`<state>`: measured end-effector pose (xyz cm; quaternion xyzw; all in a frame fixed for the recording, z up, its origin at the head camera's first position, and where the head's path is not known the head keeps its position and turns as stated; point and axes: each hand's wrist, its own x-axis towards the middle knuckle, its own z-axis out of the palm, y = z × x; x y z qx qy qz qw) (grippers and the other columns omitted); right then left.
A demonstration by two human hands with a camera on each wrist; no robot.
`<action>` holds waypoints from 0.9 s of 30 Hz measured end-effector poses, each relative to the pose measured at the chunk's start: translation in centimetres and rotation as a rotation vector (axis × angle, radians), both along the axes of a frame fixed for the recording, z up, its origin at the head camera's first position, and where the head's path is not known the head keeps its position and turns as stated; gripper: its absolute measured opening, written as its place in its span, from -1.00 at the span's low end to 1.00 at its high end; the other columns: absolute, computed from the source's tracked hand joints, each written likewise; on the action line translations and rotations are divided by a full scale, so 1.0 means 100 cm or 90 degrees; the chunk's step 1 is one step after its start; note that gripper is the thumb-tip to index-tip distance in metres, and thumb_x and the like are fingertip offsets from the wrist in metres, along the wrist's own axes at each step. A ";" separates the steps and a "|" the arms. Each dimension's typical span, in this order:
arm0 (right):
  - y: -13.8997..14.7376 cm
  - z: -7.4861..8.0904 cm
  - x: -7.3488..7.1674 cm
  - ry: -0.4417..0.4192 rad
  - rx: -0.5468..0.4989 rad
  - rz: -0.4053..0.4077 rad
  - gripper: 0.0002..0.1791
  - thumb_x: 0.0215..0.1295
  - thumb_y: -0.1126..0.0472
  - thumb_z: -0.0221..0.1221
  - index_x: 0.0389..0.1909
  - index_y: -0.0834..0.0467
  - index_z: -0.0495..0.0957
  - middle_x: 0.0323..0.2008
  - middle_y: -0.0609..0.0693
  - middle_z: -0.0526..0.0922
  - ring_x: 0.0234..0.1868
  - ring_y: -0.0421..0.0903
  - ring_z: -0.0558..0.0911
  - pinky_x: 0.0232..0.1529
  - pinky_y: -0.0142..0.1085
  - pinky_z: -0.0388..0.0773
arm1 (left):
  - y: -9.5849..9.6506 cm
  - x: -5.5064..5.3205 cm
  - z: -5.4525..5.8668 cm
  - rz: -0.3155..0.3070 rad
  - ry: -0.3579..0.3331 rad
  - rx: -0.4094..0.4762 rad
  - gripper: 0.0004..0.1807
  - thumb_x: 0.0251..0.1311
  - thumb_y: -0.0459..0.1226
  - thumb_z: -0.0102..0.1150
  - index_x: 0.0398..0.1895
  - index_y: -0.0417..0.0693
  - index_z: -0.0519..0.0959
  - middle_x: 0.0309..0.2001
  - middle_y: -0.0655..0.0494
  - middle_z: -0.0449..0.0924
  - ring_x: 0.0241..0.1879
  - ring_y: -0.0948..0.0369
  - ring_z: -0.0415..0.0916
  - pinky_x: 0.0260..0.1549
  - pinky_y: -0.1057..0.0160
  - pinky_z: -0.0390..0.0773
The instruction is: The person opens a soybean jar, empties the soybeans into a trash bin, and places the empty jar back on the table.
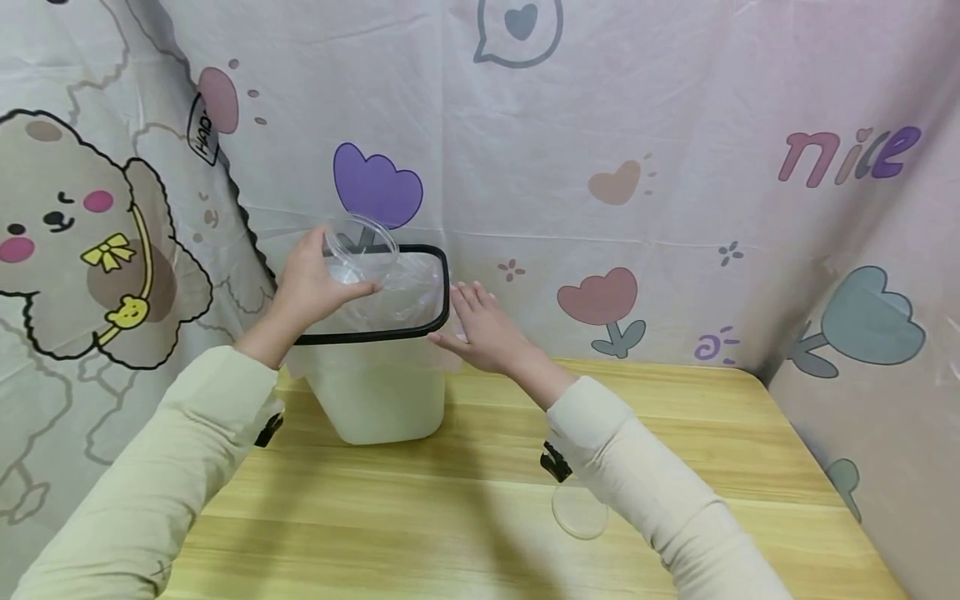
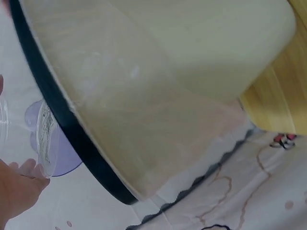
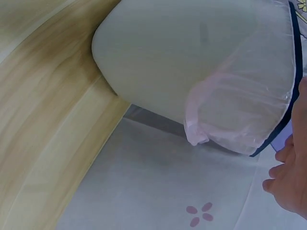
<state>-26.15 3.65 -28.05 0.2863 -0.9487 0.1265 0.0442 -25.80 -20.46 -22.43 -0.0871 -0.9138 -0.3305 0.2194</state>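
A cream waste bin (image 1: pixel 382 396) with a black rim (image 1: pixel 367 336) stands at the back left of the table, lined with a thin translucent plastic bag (image 1: pixel 412 300). My left hand (image 1: pixel 311 279) grips a clear round plastic container (image 1: pixel 367 250) between thumb and fingers, tilted over the bin's opening. In the left wrist view, dark markings show on the container (image 2: pixel 46 136). My right hand (image 1: pixel 483 329) is at the bin's right side, fingers extended close to the rim. Pinkish bag edge (image 3: pixel 194 115) hangs outside the bin in the right wrist view.
A clear round disc (image 1: pixel 580 512), like a lid, lies on the wooden table (image 1: pixel 420 533) near my right sleeve. A patterned curtain (image 1: pixel 525 167) hangs behind the bin and along both sides.
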 end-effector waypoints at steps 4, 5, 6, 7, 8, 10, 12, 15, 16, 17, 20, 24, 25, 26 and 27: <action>0.008 -0.001 0.002 0.016 0.006 -0.016 -0.10 0.31 -0.28 -0.11 0.44 0.23 -0.11 0.46 0.16 -0.09 0.48 0.12 -0.16 0.47 0.00 -0.23 | 0.004 0.003 0.003 0.007 0.003 0.053 -0.07 -0.24 -0.17 0.47 0.22 -0.31 0.19 0.11 -0.28 0.35 0.10 -0.13 0.31 0.12 -0.14 0.33; 0.010 -0.001 0.003 0.019 0.008 -0.020 -0.09 0.30 -0.29 -0.11 0.44 0.22 -0.12 0.46 0.15 -0.09 0.48 0.11 -0.17 0.47 0.00 -0.24 | 0.004 0.004 0.004 0.011 0.004 0.062 -0.07 -0.24 -0.17 0.47 0.21 -0.31 0.19 0.11 -0.28 0.35 0.11 -0.13 0.30 0.12 -0.14 0.33; 0.012 -0.001 0.004 0.021 0.009 -0.022 -0.08 0.29 -0.29 -0.10 0.44 0.22 -0.12 0.46 0.15 -0.09 0.48 0.11 -0.19 0.47 0.00 -0.25 | 0.005 0.005 0.004 0.015 0.004 0.069 -0.08 -0.24 -0.16 0.47 0.20 -0.31 0.20 0.11 -0.27 0.35 0.12 -0.13 0.30 0.13 -0.13 0.32; 0.015 -0.002 0.004 0.024 0.008 -0.022 -0.08 0.29 -0.29 -0.09 0.44 0.22 -0.12 0.46 0.16 -0.09 0.48 0.11 -0.21 0.47 -0.01 -0.26 | 0.006 0.006 0.004 0.019 0.005 0.075 -0.08 -0.24 -0.15 0.47 0.19 -0.31 0.20 0.12 -0.28 0.34 0.13 -0.12 0.29 0.14 -0.13 0.32; 0.017 -0.003 0.005 0.027 0.007 -0.023 -0.07 0.28 -0.29 -0.08 0.44 0.23 -0.13 0.46 0.16 -0.09 0.48 0.11 -0.23 0.47 -0.02 -0.29 | 0.007 0.006 0.005 0.022 0.006 0.080 -0.09 -0.24 -0.15 0.47 0.18 -0.31 0.20 0.12 -0.28 0.34 0.13 -0.12 0.28 0.14 -0.12 0.31; 0.022 -0.005 0.006 0.038 -0.002 -0.022 -0.06 0.27 -0.27 -0.05 0.43 0.24 -0.12 0.46 0.17 -0.09 0.48 0.12 -0.27 0.48 -0.03 -0.32 | 0.008 0.007 0.005 0.029 0.007 0.089 -0.10 -0.24 -0.13 0.47 0.16 -0.29 0.20 0.11 -0.28 0.34 0.13 -0.12 0.28 0.12 -0.11 0.32; 0.028 -0.007 0.008 0.053 -0.013 -0.019 -0.06 0.27 -0.25 -0.02 0.43 0.27 -0.12 0.45 0.20 -0.08 0.48 0.15 -0.29 0.47 -0.02 -0.34 | 0.010 0.008 0.004 0.033 0.009 0.099 -0.11 -0.25 -0.12 0.48 0.15 -0.26 0.21 0.10 -0.26 0.35 0.12 -0.10 0.29 0.10 -0.09 0.32; 0.036 -0.011 0.009 0.067 -0.025 -0.020 -0.05 0.26 -0.24 0.00 0.42 0.28 -0.11 0.45 0.21 -0.09 0.47 0.16 -0.31 0.47 0.00 -0.35 | 0.014 0.011 0.003 0.038 0.007 0.107 -0.13 -0.23 -0.10 0.47 0.14 -0.24 0.22 0.09 -0.24 0.36 0.08 -0.08 0.30 0.05 -0.06 0.33; 0.039 -0.012 0.010 0.068 -0.029 -0.021 -0.04 0.25 -0.24 0.01 0.42 0.29 -0.11 0.45 0.21 -0.10 0.47 0.15 -0.31 0.47 0.00 -0.35 | 0.015 0.013 0.003 0.037 0.004 0.111 -0.15 -0.23 -0.10 0.46 0.12 -0.23 0.23 0.08 -0.24 0.36 0.06 -0.07 0.30 0.03 -0.04 0.33; 0.041 -0.012 0.011 0.070 -0.030 -0.022 -0.04 0.25 -0.24 0.02 0.42 0.29 -0.11 0.45 0.21 -0.10 0.47 0.15 -0.31 0.47 0.01 -0.34 | 0.017 0.015 0.003 0.036 0.004 0.112 -0.15 -0.22 -0.10 0.46 0.13 -0.24 0.23 0.08 -0.23 0.37 0.06 -0.06 0.30 0.02 -0.03 0.34; 0.049 -0.015 0.015 0.070 -0.029 -0.030 -0.02 0.23 -0.25 0.03 0.43 0.29 -0.12 0.46 0.20 -0.11 0.48 0.15 -0.29 0.47 0.02 -0.32 | 0.022 0.021 0.002 0.022 -0.002 0.121 -0.14 -0.20 -0.09 0.45 0.16 -0.22 0.23 0.11 -0.18 0.36 0.07 -0.03 0.31 0.02 0.00 0.35; 0.060 -0.020 0.019 0.078 -0.018 -0.039 0.01 0.21 -0.26 0.05 0.43 0.29 -0.13 0.46 0.21 -0.10 0.48 0.16 -0.24 0.46 0.04 -0.28 | 0.031 0.027 0.001 -0.005 -0.014 0.132 -0.08 -0.20 -0.09 0.46 0.24 -0.17 0.21 0.18 -0.10 0.35 0.12 -0.01 0.30 0.08 0.01 0.36; 0.063 -0.021 0.020 0.081 -0.015 -0.040 0.02 0.20 -0.27 0.05 0.43 0.29 -0.13 0.45 0.21 -0.09 0.47 0.17 -0.23 0.46 0.04 -0.27 | 0.033 0.029 0.000 -0.013 -0.018 0.132 -0.07 -0.20 -0.08 0.46 0.25 -0.16 0.20 0.19 -0.08 0.34 0.13 -0.02 0.30 0.09 0.00 0.36; 0.065 -0.022 0.022 0.081 -0.016 -0.040 0.03 0.19 -0.26 0.07 0.42 0.30 -0.13 0.45 0.22 -0.09 0.47 0.18 -0.23 0.46 0.06 -0.27 | 0.035 0.030 -0.001 -0.022 -0.019 0.134 -0.06 -0.21 -0.08 0.47 0.26 -0.15 0.20 0.19 -0.08 0.35 0.15 -0.02 0.29 0.12 0.01 0.35; 0.067 -0.023 0.023 0.081 -0.018 -0.041 0.03 0.18 -0.27 0.07 0.42 0.30 -0.13 0.45 0.22 -0.10 0.47 0.18 -0.23 0.45 0.07 -0.27 | 0.037 0.032 -0.002 -0.030 -0.022 0.136 -0.06 -0.21 -0.08 0.47 0.27 -0.14 0.20 0.19 -0.07 0.35 0.16 -0.02 0.29 0.13 0.00 0.36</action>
